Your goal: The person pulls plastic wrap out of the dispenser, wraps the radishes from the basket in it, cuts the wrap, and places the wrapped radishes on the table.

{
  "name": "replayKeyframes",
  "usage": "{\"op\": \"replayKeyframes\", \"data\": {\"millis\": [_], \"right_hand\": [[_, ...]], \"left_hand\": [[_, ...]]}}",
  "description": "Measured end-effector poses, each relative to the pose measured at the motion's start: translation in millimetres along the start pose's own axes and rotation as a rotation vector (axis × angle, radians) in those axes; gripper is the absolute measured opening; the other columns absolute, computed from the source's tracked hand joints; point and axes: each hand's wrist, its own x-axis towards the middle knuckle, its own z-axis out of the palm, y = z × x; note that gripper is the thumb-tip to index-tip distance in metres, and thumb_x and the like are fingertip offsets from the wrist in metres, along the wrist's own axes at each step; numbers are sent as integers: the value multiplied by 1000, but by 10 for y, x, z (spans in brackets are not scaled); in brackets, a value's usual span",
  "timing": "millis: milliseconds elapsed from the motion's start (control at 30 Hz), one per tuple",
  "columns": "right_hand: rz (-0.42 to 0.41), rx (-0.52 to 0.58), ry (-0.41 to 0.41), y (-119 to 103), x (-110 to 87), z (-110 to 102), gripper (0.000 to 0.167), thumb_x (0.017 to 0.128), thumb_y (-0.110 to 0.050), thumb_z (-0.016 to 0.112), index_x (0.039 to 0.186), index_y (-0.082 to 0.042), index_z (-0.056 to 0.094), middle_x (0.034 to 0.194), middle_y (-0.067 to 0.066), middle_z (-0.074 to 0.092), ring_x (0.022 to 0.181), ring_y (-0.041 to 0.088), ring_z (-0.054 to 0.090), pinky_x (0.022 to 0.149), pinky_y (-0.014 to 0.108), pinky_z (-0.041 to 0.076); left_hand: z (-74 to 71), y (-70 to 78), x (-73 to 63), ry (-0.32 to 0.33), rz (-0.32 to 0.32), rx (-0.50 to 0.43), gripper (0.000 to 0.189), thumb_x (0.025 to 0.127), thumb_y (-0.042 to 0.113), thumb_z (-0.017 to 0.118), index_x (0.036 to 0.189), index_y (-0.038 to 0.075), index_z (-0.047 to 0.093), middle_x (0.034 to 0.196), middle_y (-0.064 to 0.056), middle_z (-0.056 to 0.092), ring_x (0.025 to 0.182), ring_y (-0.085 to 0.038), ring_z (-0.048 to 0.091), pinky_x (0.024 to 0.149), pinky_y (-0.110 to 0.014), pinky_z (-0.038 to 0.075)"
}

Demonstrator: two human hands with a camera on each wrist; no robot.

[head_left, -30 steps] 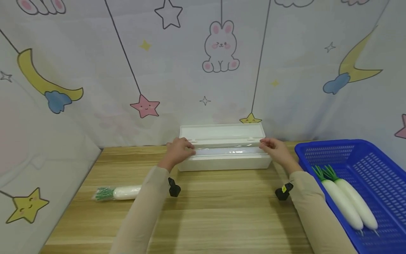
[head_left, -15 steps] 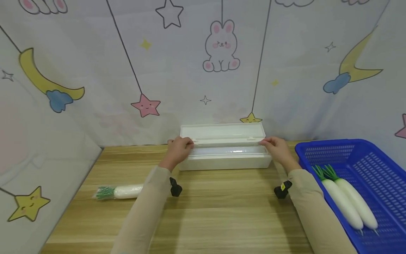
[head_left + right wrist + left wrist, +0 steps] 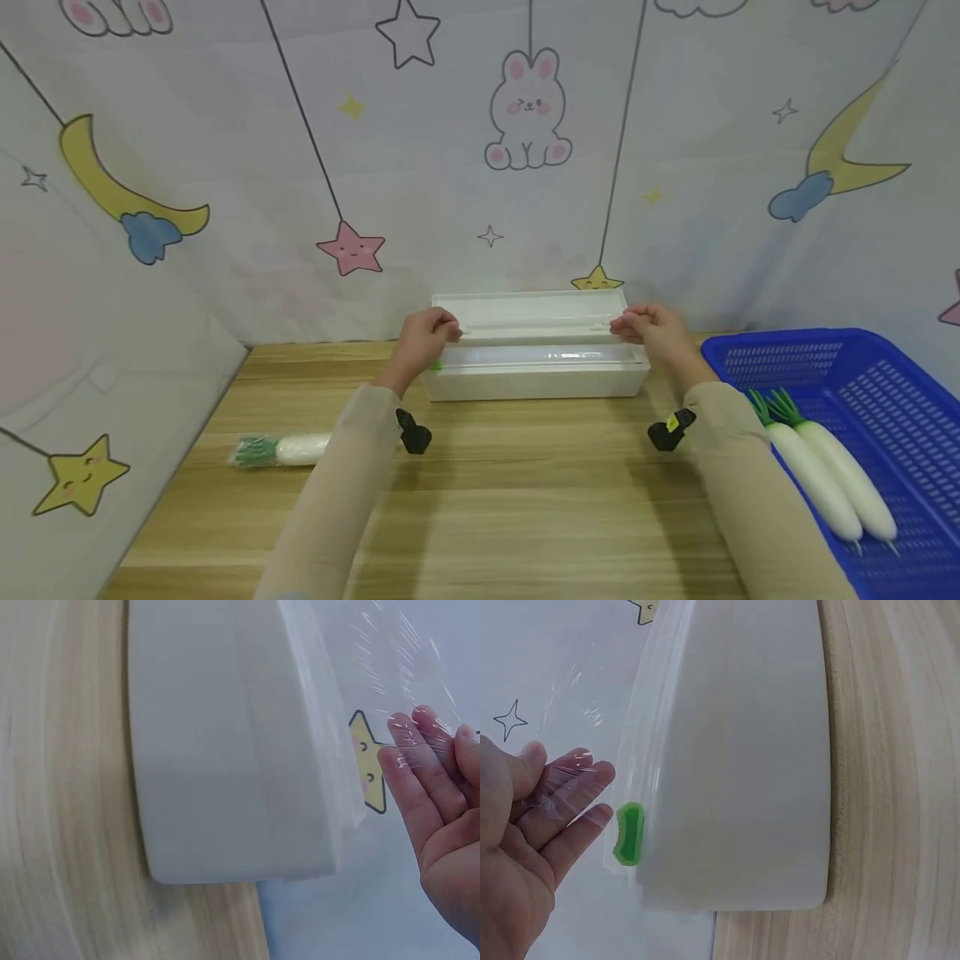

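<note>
A long white cling film dispenser box (image 3: 536, 384) stands at the back of the table with its lid (image 3: 528, 308) tipped back. Above its left end my left hand (image 3: 422, 343) pinches one corner of the clear cling film (image 3: 581, 701) between thumb and fingers. At the other end my right hand (image 3: 663, 335) pinches the opposite corner. The film stretches between both hands, wrinkled at the fingertips in both wrist views. A green slide cutter (image 3: 630, 834) sits on the box edge, close below the left fingertips. Inside the box lies a pale film roll (image 3: 540, 355).
A white radish (image 3: 300, 450) with green tops, wrapped in clear film, lies on the wooden table (image 3: 525, 500) at left, partly behind the left sleeve. At right a blue basket (image 3: 780, 337) holds two radishes (image 3: 813, 483). A patterned cloth (image 3: 450, 183) hangs right behind the box.
Both hands have risen from the box's opening to above its edge, drawing the cling film up. The green cutter has come into sight at the left end.
</note>
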Motion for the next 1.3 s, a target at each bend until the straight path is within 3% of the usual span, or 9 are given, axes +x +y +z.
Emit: {"op": "replayKeyframes", "data": {"millis": [133,233,400,567,1000,1300], "right_hand": [[-34,62,9,-82,-13,-44,28,103,-15,45,118,8,48,92,-4,70,80,-2,65,82,24,54],[-50,71,17,-147,-26,-66,26,103,-16,45,116,7,49,85,-13,68,79,-3,66,83,25,54],[-38,36,48,-260,-43,-89,30,103,-22,46,117,4,50,100,0,70,83,-2,66,88,30,52],[-61,31,48,-368,-59,-122,35,103,-23,45,123,6,49,111,10,67,88,1,65,87,27,52],[-128,54,67,-667,-94,-242,30,101,-24,50,116,1,52,92,-8,69,88,5,67,82,24,54],[-222,82,83,-899,-121,-322,28,101,-22,50,112,3,54,89,-12,69,86,2,67,83,25,53]], "left_hand": [[-38,66,23,-21,-18,-87,18,101,15,50,103,1,61,101,-16,70,97,-28,68,86,-41,52],[-72,124,40,-18,-24,-132,18,101,14,50,103,-1,60,101,-18,69,98,-31,67,86,-42,53],[-125,229,57,1,-27,-174,18,101,14,50,104,-2,59,102,-19,68,99,-31,67,89,-45,52],[-191,314,76,17,-7,-185,20,101,13,50,106,-4,59,101,-20,67,98,-32,67,90,-46,51],[-388,539,75,46,54,-195,22,101,15,51,107,-4,60,100,-18,68,96,-26,68,84,-32,54],[-446,791,101,130,26,-266,22,100,15,51,110,-2,59,101,-17,67,95,-23,68,86,-33,54]]}}
